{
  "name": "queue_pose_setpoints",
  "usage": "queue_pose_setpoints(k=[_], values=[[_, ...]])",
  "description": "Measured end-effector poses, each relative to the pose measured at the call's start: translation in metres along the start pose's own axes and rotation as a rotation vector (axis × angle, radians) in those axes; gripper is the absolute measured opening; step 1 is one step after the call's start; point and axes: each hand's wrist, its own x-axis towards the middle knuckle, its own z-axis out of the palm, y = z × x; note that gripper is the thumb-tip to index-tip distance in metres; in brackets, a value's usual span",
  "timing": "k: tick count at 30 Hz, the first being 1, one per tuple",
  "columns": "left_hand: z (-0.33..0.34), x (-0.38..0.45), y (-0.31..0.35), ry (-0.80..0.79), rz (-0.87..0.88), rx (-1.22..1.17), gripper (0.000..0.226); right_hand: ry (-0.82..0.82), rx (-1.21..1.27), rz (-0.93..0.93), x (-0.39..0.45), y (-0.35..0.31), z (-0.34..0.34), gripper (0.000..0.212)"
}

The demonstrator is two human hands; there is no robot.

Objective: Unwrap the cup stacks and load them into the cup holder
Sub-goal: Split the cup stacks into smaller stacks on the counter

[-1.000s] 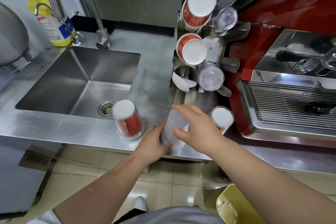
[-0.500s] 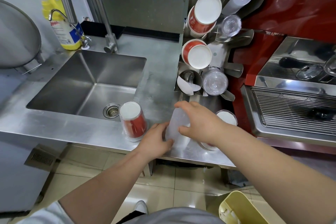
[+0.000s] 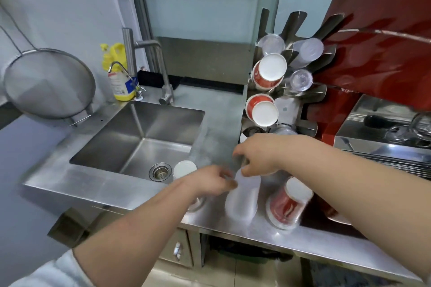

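Note:
A wrapped stack of clear plastic cups [image 3: 242,200] stands on the steel counter near its front edge. My left hand [image 3: 210,180] pinches the wrap at the stack's top left. My right hand [image 3: 256,156] pinches it at the top from above. A wrapped stack of red paper cups [image 3: 288,205] leans to the right of it. Another red stack with a white base [image 3: 184,169] shows behind my left hand, mostly hidden. The steel cup holder [image 3: 289,105] at the back right carries red and clear cups in its slots.
A steel sink [image 3: 140,135] with a drain lies left of the cups, with a tap and a yellow bottle [image 3: 120,72] behind it. A mesh strainer [image 3: 46,84] hangs at the left. A red coffee machine [image 3: 382,58] and its grille stand on the right.
The view has lifted and pulled back. Both hands have shifted from gripping the clear stack's side to pinching the wrap at its top. The right red stack now leans.

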Motion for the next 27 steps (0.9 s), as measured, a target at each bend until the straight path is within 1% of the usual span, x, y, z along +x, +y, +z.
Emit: queue_pose_setpoints(k=[3, 6, 10, 14, 17, 19, 21, 24, 27], values=[[-0.034, -0.010, 0.016, -0.050, 0.053, 0.163, 0.045, 0.072, -0.113, 0.002, -0.004, -0.004, -0.026, 0.044], [-0.073, -0.024, 0.026, -0.039, 0.079, 0.317, 0.046, 0.138, -0.118, 0.002, -0.006, -0.010, -0.045, 0.049], [-0.115, -0.044, 0.015, -0.023, 0.076, 0.387, 0.048, 0.147, -0.074, -0.026, -0.003, -0.022, -0.053, 0.050], [-0.135, -0.058, -0.025, 0.009, 0.024, 0.406, 0.046, 0.103, -0.026, -0.067, 0.010, -0.044, -0.041, 0.050], [-0.131, -0.061, -0.063, 0.001, -0.049, 0.406, 0.048, 0.121, 0.088, -0.086, 0.031, -0.063, -0.021, 0.054], [-0.116, -0.057, -0.090, -0.006, -0.071, 0.351, 0.050, 0.140, 0.165, -0.086, 0.047, -0.076, -0.004, 0.055], [-0.095, -0.050, -0.114, -0.013, -0.063, 0.294, 0.056, 0.157, 0.238, -0.079, 0.060, -0.087, 0.012, 0.056], [-0.059, -0.041, -0.139, 0.017, -0.040, 0.174, 0.064, 0.177, 0.348, -0.058, 0.074, -0.100, 0.031, 0.063], [-0.030, -0.034, -0.149, 0.080, 0.026, 0.048, 0.061, 0.218, 0.416, -0.031, 0.082, -0.105, 0.043, 0.072]])
